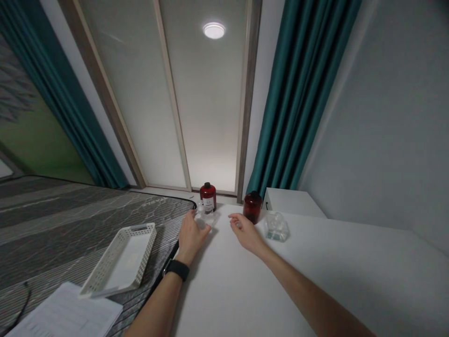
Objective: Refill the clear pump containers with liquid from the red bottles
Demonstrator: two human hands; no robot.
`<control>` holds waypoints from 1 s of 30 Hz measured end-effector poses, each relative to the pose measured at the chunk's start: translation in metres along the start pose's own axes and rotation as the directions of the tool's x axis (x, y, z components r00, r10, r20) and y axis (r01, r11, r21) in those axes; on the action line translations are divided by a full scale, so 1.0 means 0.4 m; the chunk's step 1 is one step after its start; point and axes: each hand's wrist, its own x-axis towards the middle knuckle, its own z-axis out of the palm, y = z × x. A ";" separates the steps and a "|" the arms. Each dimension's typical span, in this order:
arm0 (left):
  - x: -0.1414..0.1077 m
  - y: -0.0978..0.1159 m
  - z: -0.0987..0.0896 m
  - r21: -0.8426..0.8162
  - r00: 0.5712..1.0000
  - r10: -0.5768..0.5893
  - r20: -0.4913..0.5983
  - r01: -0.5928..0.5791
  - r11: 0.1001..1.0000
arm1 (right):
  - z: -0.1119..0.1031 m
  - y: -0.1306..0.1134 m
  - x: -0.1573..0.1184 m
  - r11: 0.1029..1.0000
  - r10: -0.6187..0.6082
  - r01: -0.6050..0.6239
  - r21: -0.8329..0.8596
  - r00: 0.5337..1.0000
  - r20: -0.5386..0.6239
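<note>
My left hand (192, 234), with a dark watch on its wrist, has its thumb and fingers around a clear, see-through container (206, 218) at the table's left edge. What kind of container it is, I cannot make out. Just behind it stands a dark red bottle (207, 199) with a black cap and a white label. My right hand (244, 231) hovers over the white table (224, 281), its fingers loosely curved and apart, with nothing visible in them. Close behind that hand stands a second dark red bottle (252, 208). To its right sits another clear container (276, 227).
On the grey striped bed (70, 224) at left lie a white perforated basket (145, 255) and printed paper sheets (66, 313). A white cabinet (293, 201) stands behind the table. Teal curtains (301, 93) flank a frosted sliding door (210, 107).
</note>
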 end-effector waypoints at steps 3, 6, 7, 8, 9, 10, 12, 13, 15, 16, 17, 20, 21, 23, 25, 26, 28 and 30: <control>-0.003 0.002 -0.001 -0.047 1.000 -0.013 -0.016 0.012 0.999 | 0.052 0.026 0.095 1.000 0.012 -0.011 0.020 0.998 -0.058; -0.003 0.006 -0.005 -0.090 0.998 -0.056 -0.040 0.052 0.995 | 0.091 0.030 0.174 0.999 0.003 0.002 0.039 0.993 -0.115; -0.003 0.007 -0.008 -0.099 0.996 -0.075 -0.050 0.070 0.993 | 0.101 0.027 0.196 0.999 -0.008 0.013 0.045 0.992 -0.124; -0.002 0.009 -0.011 -0.113 0.993 -0.094 -0.065 0.086 0.990 | 0.109 0.023 0.216 0.998 -0.021 0.028 0.049 0.992 -0.127; -0.001 0.010 -0.015 -0.126 0.990 -0.111 -0.083 0.100 0.987 | 0.117 0.017 0.233 0.998 -0.035 0.041 0.051 0.991 -0.127; 0.000 0.012 -0.019 -0.136 0.987 -0.124 -0.101 0.110 0.985 | 0.125 0.011 0.249 0.997 -0.046 0.052 0.053 0.991 -0.125; 0.004 0.014 -0.026 -0.139 0.981 -0.145 -0.128 0.127 0.982 | 0.138 0.000 0.276 0.997 -0.057 0.064 0.052 0.991 -0.121; 0.006 0.014 -0.029 -0.136 0.978 -0.157 -0.135 0.138 0.981 | 0.145 -0.005 0.287 0.997 -0.058 0.065 0.051 0.991 -0.120; 0.009 0.014 -0.034 -0.131 0.971 -0.187 -0.151 0.168 0.977 | 0.159 -0.013 0.306 0.997 -0.053 0.059 0.049 0.991 -0.123; 0.011 0.013 -0.035 -0.129 0.967 -0.201 -0.160 0.181 0.975 | 0.165 -0.015 0.314 0.997 -0.047 0.053 0.048 0.991 -0.125; 0.012 0.013 -0.035 -0.128 0.963 -0.211 -0.170 0.190 0.973 | 0.172 -0.017 0.321 0.998 -0.039 0.045 0.050 0.991 -0.126; 0.012 0.012 -0.036 -0.117 0.955 -0.219 -0.199 0.198 0.973 | 0.188 -0.019 0.335 0.998 -0.004 0.011 0.059 0.993 -0.117; 0.012 0.011 -0.036 -0.112 0.954 -0.216 -0.207 0.197 0.974 | 0.193 -0.019 0.338 0.998 0.008 -0.001 0.063 0.994 -0.112; 0.011 0.011 -0.037 -0.108 0.951 -0.212 -0.224 0.192 0.975 | 0.198 -0.018 0.342 0.998 0.023 -0.016 0.069 0.994 -0.105; 0.010 0.011 -0.037 -0.111 0.949 -0.204 -0.240 0.182 0.977 | 0.200 -0.018 0.344 0.997 0.022 -0.015 0.076 0.995 -0.101; 0.009 0.011 -0.037 -0.114 0.948 -0.198 -0.248 0.174 0.978 | 0.200 -0.018 0.344 0.997 0.018 -0.010 0.080 0.995 -0.099; 0.008 0.010 -0.036 -0.120 0.945 -0.188 -0.266 0.161 0.980 | 0.195 -0.018 0.340 0.996 0.009 -0.002 0.085 0.996 -0.091; 0.006 0.009 -0.036 -0.128 0.940 -0.183 -0.286 0.152 0.980 | 0.185 -0.019 0.329 0.996 0.004 0.003 0.086 0.997 -0.082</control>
